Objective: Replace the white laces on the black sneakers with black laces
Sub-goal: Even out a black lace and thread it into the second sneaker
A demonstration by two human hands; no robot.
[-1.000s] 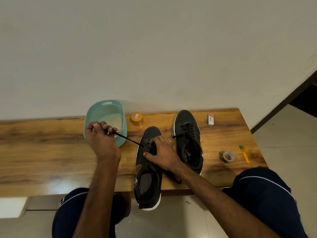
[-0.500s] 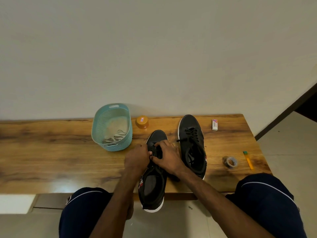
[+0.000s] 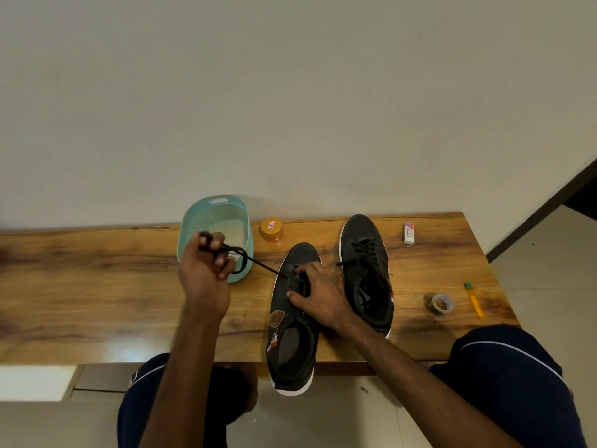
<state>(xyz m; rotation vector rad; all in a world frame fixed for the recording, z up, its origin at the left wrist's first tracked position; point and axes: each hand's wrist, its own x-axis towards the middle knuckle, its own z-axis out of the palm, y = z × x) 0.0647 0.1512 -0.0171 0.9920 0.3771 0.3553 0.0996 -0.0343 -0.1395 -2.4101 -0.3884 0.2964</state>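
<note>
Black lace (image 3: 261, 269) fills only toe eyelets of near shoe (image 3: 292, 350), gripped by left hand (image 3: 203, 279), right hand (image 3: 321, 297) clasping shoe; far shoe (image 3: 363, 240) looks laced.

Two sneakers (image 3: 300, 253) (image 3: 360, 229); one each of basket (image 3: 213, 200), jar (image 3: 272, 228), eraser (image 3: 408, 233), tape (image 3: 440, 303), pen (image 3: 474, 299).

A small white eraser (image 3: 408, 233) lies near the far edge of the worktop (image 3: 97, 286). The brand word "camlin" runs lengthwise along its wrapper, next to a pink and purple band, and the finer print beside it is too small to read. The lid of the orange jar (image 3: 271, 228) carries a white sticker (image 3: 271, 225) with a red border and a few blue letters turned sideways. They may read "SSR", but this is not certain. The near sneaker (image 3: 300, 253) has a gold emblem (image 3: 277, 318) on its side and a red-and-white mark (image 3: 274, 344) closer to the heel. No lettering can be made out on either.
</note>
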